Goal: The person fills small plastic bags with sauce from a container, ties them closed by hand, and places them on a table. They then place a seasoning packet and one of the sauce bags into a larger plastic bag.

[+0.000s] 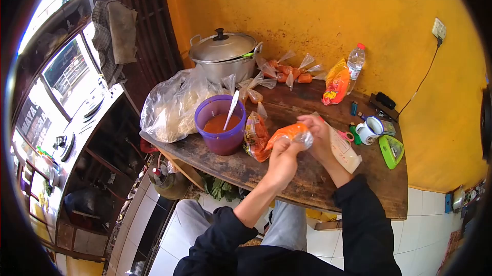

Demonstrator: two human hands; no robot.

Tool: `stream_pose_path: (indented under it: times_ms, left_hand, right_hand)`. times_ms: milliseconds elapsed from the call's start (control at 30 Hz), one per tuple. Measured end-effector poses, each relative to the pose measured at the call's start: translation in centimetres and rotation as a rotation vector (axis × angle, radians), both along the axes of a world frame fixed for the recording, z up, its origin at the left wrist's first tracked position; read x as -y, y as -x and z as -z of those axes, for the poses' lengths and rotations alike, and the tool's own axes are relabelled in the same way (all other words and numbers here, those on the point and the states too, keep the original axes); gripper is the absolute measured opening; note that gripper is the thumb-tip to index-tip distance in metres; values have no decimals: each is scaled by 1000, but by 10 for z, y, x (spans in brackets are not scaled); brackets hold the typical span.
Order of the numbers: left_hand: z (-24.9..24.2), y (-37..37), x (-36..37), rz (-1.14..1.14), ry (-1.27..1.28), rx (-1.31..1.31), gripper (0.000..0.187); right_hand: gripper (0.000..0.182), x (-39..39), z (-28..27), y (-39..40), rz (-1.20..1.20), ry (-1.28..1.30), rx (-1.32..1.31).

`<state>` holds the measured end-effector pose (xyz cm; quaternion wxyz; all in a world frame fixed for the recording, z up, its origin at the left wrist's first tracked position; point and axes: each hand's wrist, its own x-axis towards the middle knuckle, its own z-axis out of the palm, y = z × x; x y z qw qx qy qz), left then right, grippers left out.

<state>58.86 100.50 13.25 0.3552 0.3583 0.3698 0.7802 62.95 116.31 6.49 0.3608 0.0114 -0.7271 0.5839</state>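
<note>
My left hand (284, 162) is closed on a small plastic bag (288, 133), bright orange with a clear, shiny end, above the table. At the bag's upper right, my right hand (319, 133) has its fingers bent together against the plastic; its fingertips are partly hidden. Just left of the bag leans a red and yellow printed packet (256, 136). Further left stands a purple tub (219, 145) of orange-red sauce, with a white spoon (231, 111) standing in it. Beneath my right wrist lies a pale printed plastic packet (344, 152), with pink-handled scissors (346, 136) beside it.
A lidded metal pot (223, 63) and several tied bags of orange sauce (289, 73) stand along the wall. A large clear bag (171, 106) lies at the left. A water bottle (355, 63), white mug (367, 133) and green container (390, 152) are on the right.
</note>
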Motion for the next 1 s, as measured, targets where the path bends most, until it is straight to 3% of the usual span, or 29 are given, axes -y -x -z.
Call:
stream_pose_path:
  times_ms: [67,167,267,400,467,600,700,800,867,900,1000]
  left_hand:
    - [11,3,-5,-18,32,124,43]
    - [29,2,-25,-50,146,207,41]
    - [44,-6,-41,-67,191,272,40]
    - [50,-17,-55,-93,138,373,39]
    - [48,-19,-58,-112,117,361,39]
    - [34,-15,-56,-200,112,353,37]
    - [36,-18,-58,-292,98,341,35]
    - [31,-26,-53,-310,60,267,34]
    - [24,-18,-45,-306,91,331,34]
    - [20,-12,-41,-299,114,390,35]
    - [20,-12,-37,-205,89,400,39]
  right_hand:
    - [31,-2,-13,-19,100,110,-40]
    - [31,20,-29,-45,95,-70,-80]
    - [32,42,-41,-39,22,230,32]
    - [15,35,-21,-32,104,221,52]
    - [5,40,-28,-33,83,435,-16]
    - [3,31,-46,-41,41,451,18]
    - [7,23,-66,-53,59,386,79]
    - [6,9,-90,-64,127,236,-77]
    - [13,-8,-115,-79,96,410,-332]
    - [15,-19,-121,-85,91,330,-397]
    - [29,-11,-115,-74,150,-11,-151]
